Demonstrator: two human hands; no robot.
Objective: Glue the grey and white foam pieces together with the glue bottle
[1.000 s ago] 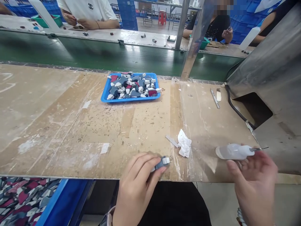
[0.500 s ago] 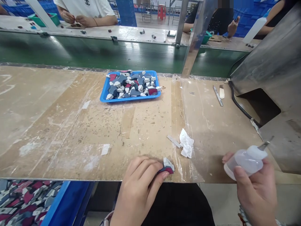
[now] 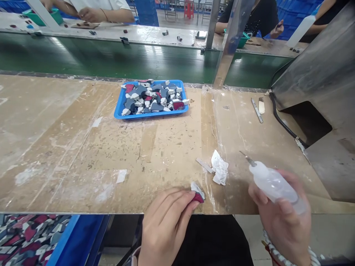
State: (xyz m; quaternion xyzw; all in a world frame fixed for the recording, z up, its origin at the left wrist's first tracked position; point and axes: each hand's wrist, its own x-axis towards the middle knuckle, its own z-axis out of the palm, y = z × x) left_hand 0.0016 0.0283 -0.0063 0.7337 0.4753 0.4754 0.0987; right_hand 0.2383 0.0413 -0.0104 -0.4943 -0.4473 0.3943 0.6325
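Your left hand (image 3: pixel 166 221) pinches a small red-and-white piece (image 3: pixel 198 193) at the workbench's (image 3: pixel 69 147) near edge — steadying it. Your right hand (image 3: pixel 283 218) is wrapped round a squeeze bottle (image 3: pixel 273 183), needle tip angled toward the piece — well short of it.

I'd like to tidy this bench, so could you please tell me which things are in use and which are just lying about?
In use:
- bottle, in the right hand
- small piece, in the left hand

Lying about:
- blue tray of pieces
- crumpled tissue
- metal strip
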